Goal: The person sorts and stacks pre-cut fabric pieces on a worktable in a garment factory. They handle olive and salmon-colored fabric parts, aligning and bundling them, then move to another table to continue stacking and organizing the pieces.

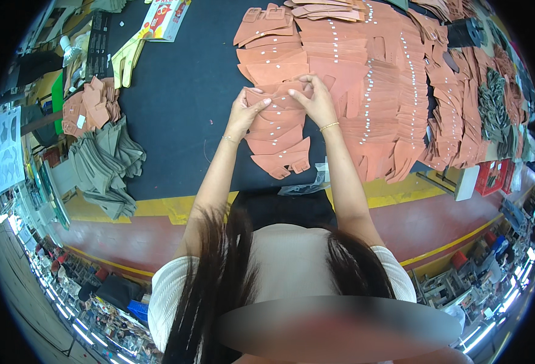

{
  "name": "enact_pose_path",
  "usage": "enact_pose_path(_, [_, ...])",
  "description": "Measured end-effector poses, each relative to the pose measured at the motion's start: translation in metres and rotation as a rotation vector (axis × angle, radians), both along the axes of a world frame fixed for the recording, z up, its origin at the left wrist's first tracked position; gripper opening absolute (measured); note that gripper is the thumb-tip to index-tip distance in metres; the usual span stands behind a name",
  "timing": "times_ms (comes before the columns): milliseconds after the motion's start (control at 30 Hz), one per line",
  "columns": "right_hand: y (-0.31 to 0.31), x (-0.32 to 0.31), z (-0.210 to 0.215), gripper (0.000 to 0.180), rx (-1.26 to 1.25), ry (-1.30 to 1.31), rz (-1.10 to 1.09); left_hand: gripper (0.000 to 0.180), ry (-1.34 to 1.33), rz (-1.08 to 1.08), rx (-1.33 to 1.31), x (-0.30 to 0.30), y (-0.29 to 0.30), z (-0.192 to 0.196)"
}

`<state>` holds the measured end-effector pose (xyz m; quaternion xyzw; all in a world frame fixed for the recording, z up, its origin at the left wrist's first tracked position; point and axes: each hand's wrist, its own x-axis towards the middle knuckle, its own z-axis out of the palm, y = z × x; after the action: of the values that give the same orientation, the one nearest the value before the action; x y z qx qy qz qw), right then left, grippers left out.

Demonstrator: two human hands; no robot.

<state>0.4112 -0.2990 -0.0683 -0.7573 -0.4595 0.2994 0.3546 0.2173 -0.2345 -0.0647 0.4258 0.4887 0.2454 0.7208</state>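
Between my two hands is a thin salmon-coloured cut piece, leather or fabric, I cannot tell which. My left hand pinches its left end, thumb on top. The right end is gripped by my right hand, thumb pressed on the near face and fingers behind. Below the held piece lies an overlapping column of like pieces, each with a small white label. More salmon pieces fan out just beyond my hands, with buckle-like shapes on the farthest ones.
Dense rows of labelled salmon pieces cover the dark table on the right. At left are a green-grey cloth stack, salmon pieces, a yellow glove and a box. A clear plastic bag lies at the near edge.
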Motion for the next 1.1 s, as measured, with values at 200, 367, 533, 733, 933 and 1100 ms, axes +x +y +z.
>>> enact_pose_path(200, [-0.018,0.001,0.001,0.048,0.047,0.156,-0.029,0.023,0.003,0.025,0.018,0.000,-0.002,-0.001])
enact_pose_path(367, [-0.019,-0.005,-0.005,0.043,-0.108,0.319,-0.111,0.023,0.002,0.039,0.043,0.002,-0.003,-0.005])
enact_pose_path(533, [-0.014,-0.002,-0.016,0.037,-0.042,0.139,-0.117,0.028,0.100,0.083,0.113,0.006,-0.001,-0.017])
enact_pose_path(733, [-0.019,-0.002,-0.028,0.043,-0.016,0.206,-0.325,0.041,0.208,0.144,0.118,0.002,-0.005,-0.024])
enact_pose_path(933, [-0.045,-0.013,-0.039,0.048,-0.071,0.478,-0.357,0.048,0.231,0.126,0.040,-0.045,-0.039,-0.020])
enact_pose_path(1100, [-0.049,-0.036,-0.049,0.046,0.018,0.549,-0.412,0.056,0.060,0.229,0.070,-0.038,-0.076,-0.028])
